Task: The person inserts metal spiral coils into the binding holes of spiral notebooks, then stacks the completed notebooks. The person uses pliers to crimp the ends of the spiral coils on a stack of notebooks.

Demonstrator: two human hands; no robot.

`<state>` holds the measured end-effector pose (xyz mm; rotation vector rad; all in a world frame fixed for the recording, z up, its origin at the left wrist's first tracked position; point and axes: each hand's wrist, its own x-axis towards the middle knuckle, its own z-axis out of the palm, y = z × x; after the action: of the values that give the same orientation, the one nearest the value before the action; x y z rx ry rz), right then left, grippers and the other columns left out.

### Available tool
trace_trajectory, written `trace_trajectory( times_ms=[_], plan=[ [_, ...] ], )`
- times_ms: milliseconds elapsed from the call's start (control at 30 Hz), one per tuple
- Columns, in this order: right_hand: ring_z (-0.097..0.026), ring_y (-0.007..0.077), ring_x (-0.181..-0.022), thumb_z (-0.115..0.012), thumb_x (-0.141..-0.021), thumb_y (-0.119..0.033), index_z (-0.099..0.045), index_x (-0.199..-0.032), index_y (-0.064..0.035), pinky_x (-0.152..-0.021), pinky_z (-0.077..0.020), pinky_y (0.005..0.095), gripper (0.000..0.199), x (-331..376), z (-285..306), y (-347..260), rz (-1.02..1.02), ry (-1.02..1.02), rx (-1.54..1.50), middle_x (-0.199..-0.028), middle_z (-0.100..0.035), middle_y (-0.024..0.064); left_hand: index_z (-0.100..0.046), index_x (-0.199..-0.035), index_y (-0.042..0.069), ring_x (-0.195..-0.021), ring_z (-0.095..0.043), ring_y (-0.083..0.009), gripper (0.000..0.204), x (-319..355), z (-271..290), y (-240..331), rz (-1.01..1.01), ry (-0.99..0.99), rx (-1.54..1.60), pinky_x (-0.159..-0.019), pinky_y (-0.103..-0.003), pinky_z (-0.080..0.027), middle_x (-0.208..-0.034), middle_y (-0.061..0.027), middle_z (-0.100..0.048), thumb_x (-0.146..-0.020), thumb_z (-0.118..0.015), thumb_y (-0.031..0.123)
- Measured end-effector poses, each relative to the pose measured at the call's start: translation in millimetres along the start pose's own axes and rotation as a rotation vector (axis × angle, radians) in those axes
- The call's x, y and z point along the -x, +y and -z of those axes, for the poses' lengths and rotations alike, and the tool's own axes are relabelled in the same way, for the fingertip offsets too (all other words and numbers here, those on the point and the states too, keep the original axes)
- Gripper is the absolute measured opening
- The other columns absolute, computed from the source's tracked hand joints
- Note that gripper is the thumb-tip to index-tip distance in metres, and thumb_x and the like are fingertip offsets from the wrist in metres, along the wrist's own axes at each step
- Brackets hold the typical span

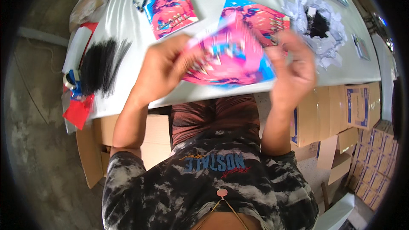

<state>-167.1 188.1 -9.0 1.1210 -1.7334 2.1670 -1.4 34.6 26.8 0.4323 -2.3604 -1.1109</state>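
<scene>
In front of me a flat pink and blue printed package, smeared by motion, is held tilted above the table's near edge. My left hand is closed on its left side, thumb across the printed face. My right hand is beside its right corner with fingers curled toward the thumb; whatever they pinch is blurred. Just beyond, a similar pink and blue package lies flat, partly covered by the held one. Another such package lies farther left, with a small dark pen-like item at its left edge.
A white-covered table spans the front. At left lie many thin black strips, a blue tape dispenser and a red piece. Crumpled white paper holding black material sits right. Cardboard boxes stand below.
</scene>
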Motion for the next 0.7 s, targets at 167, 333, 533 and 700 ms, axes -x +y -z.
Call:
trace_trajectory(
  times_ms=[167, 333, 533, 700],
  plan=[
    [-0.044, 0.0202, -0.120, -0.046, -0.094, -0.037, -0.041, -0.130, 0.0058, -0.102, -0.0293, 0.0324, 0.056, -22.5, 50.9, 90.6, -0.110, 0.393, -0.082, -0.130, -0.047, 0.0162, -0.051, -0.103, -0.002, -0.050, -0.054, -0.0105, 0.028, -96.1, -48.6, -8.9, -0.082, 0.610, 0.393, -0.046, -0.024, -0.043, -0.067, -0.0070, -0.061, -0.087, -0.061, 0.018],
    [-0.049, 0.0178, -0.112, -0.046, -0.095, -0.031, -0.044, -0.129, 0.0045, -0.095, -0.0361, 0.0285, 0.049, 13.0, 40.8, 164.2, -0.210, 0.212, -0.007, -0.125, -0.051, 0.0164, -0.056, -0.094, 0.002, -0.071, -0.058, -0.0238, 0.022, -113.3, -126.5, -102.4, 0.005, 0.545, -0.405, -0.064, -0.035, -0.046, -0.079, -0.0136, -0.059, -0.085, -0.060, 0.021],
    [-0.056, 0.0150, -0.092, -0.051, -0.093, -0.020, -0.055, -0.113, 0.0053, -0.081, -0.0445, 0.0277, 0.033, 19.0, 19.8, 149.8, -0.227, 0.401, 0.106, -0.105, -0.060, 0.0121, -0.058, -0.077, 0.000, -0.067, -0.052, -0.0179, 0.022, -85.6, -144.4, -108.8, 0.051, 0.682, -0.119, -0.063, -0.031, -0.043, -0.077, -0.0096, -0.056, -0.088, -0.056, 0.020],
    [-0.060, 0.0190, -0.093, -0.056, -0.090, -0.019, -0.057, -0.109, 0.0045, -0.080, -0.0469, 0.0305, 0.030, 19.1, 15.5, 158.8, 0.047, 0.488, 0.224, -0.108, -0.062, 0.0165, -0.052, -0.073, 0.001, -0.063, -0.045, -0.0110, 0.030, -87.6, -153.8, -117.1, 0.025, 0.875, 0.182, -0.059, -0.027, -0.039, -0.068, -0.0042, -0.050, -0.092, -0.051, 0.023]
  ],
)
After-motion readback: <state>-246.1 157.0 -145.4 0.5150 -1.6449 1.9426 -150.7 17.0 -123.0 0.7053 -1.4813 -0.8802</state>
